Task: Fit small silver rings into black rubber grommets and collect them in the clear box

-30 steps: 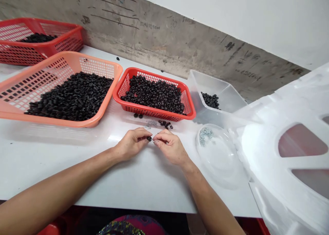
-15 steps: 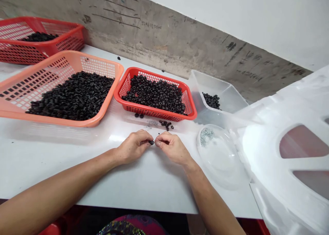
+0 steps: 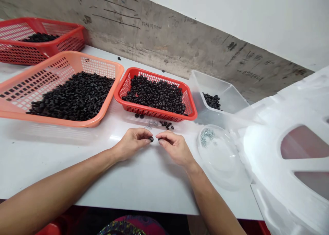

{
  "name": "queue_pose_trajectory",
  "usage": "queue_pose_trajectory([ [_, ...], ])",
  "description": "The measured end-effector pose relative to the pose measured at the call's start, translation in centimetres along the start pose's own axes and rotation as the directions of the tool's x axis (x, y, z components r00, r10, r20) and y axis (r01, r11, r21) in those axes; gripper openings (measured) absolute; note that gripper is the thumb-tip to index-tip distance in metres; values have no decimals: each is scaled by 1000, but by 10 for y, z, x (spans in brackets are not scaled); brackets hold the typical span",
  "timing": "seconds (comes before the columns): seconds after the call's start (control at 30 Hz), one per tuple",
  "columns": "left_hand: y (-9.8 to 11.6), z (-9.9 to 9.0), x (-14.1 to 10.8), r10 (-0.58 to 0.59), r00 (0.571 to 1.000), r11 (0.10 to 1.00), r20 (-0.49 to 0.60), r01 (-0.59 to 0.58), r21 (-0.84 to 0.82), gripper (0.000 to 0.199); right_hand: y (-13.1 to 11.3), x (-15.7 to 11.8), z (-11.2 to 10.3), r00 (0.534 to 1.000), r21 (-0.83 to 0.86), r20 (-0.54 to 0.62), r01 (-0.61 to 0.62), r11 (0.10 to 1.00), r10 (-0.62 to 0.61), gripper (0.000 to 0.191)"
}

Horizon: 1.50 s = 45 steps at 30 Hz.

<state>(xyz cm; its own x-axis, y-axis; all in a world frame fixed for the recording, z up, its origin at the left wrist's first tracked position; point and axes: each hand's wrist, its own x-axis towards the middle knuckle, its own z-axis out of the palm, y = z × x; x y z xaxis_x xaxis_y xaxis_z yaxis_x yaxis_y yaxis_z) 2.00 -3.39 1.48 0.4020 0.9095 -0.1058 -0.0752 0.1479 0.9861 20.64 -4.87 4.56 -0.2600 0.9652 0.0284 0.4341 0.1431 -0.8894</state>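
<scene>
My left hand (image 3: 135,142) pinches a small round black part (image 3: 151,139) between thumb and fingertips. Just to its right, a narrow gap apart, my right hand (image 3: 174,146) has thumb and forefinger closed on a tiny dark piece (image 3: 159,139), mostly hidden by the fingers. Beyond the hands lie several small black pieces (image 3: 166,124) and a scatter of tiny silvery bits (image 3: 152,124). Two round black parts (image 3: 139,115) rest against the front of a red basket (image 3: 154,110), which is heaped with similar round black parts.
On the left stands an orange basket (image 3: 100,113) of black pieces, with another red basket (image 3: 43,50) behind. To the right are a clear bin (image 3: 228,96) holding black parts, a clear round lid (image 3: 221,159) with silvery bits, and a large white plastic-wrapped object (image 3: 264,142).
My hands have drawn slightly apart and a little away from me. The black part in my left hand has turned, and a dark bit now shows at my right fingertips.
</scene>
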Motion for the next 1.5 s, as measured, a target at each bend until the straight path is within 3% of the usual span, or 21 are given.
queue_pose_trajectory([
  [0.17,5,1,-1,-6,1000,1000,-6,6,-15,16,-2,-1,-2,999,5,-45,-17,1000,17,12],
  [0.37,5,1,-1,-33,999,999,-6,33,-40,19,6,1,1,987,346,38,-158,925,155,14],
  [0.43,4,1,-1,-45,999,997,-13,44,-64,20,10,1,1,987,390,34,-160,907,160,19],
  [0.77,5,2,-2,-62,998,994,-24,59,-94,21,10,1,0,985,337,35,-170,926,168,26],
  [1.03,5,3,-2,-58,998,991,-8,56,-120,17,5,-1,2,982,323,84,-188,928,170,13],
  [1.13,6,3,-2,-55,998,992,-4,54,-116,17,2,-3,4,987,275,44,-159,948,153,16],
  [1.33,5,5,-3,-51,999,992,16,52,-112,19,-1,-10,13,986,-18,-155,-68,998,64,12],
  [1.5,2,6,-4,-38,999,997,1,38,-68,21,-1,-13,17,981,-200,-163,70,977,-104,6],
])
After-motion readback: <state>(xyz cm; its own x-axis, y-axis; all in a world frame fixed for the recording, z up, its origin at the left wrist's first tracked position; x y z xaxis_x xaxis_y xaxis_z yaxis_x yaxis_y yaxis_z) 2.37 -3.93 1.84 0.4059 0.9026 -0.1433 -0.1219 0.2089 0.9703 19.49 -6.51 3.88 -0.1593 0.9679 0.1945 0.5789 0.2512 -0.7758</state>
